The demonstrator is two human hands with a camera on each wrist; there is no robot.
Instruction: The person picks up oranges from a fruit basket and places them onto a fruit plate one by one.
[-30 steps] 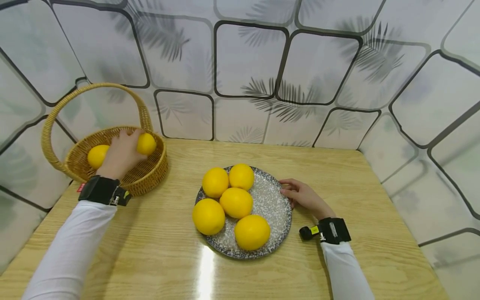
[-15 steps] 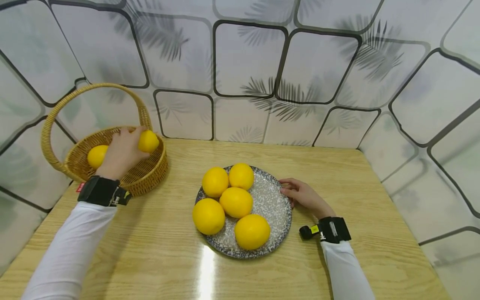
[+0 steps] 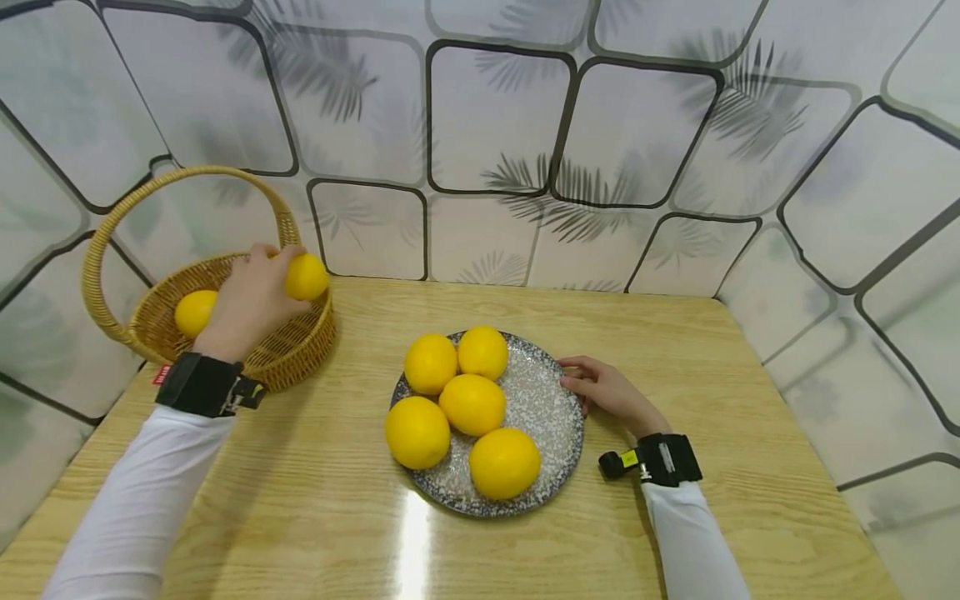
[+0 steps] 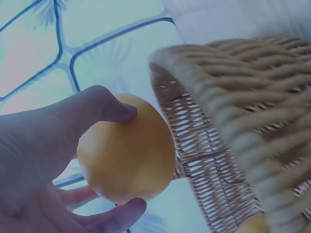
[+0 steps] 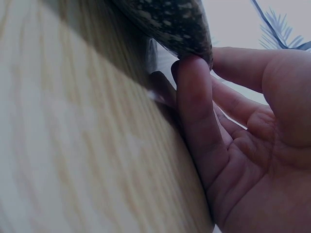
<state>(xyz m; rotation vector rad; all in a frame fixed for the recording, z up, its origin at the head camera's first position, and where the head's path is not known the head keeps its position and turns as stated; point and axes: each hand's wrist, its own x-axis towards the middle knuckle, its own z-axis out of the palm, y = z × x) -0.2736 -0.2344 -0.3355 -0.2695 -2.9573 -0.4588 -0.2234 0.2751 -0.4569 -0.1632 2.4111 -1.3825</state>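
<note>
My left hand [image 3: 251, 304] grips a yellow-orange orange [image 3: 307, 277] over the right rim of the wicker basket [image 3: 318, 342]. In the left wrist view the thumb lies across the top of this orange [image 4: 131, 153], with fingertips below, beside the basket's woven wall [image 4: 243, 97]. Another orange [image 3: 195, 313] sits inside the basket, partly behind my left hand. My right hand [image 3: 611, 396] pinches the right rim of the speckled grey plate [image 3: 543, 417]. Seen from the right wrist, a finger is under the plate's edge [image 5: 170, 24], close to the tabletop.
Several oranges [image 3: 472, 405] rest on the left and front parts of the plate. The basket's tall handle [image 3: 202, 171] arches above my left hand. Patterned wall panels [image 3: 502, 125] stand behind and beside the wooden table [image 3: 315, 500].
My left hand has lifted the orange slightly and carried it rightward, from inside the basket to its right rim. The right hand and the plate have stayed still.
</note>
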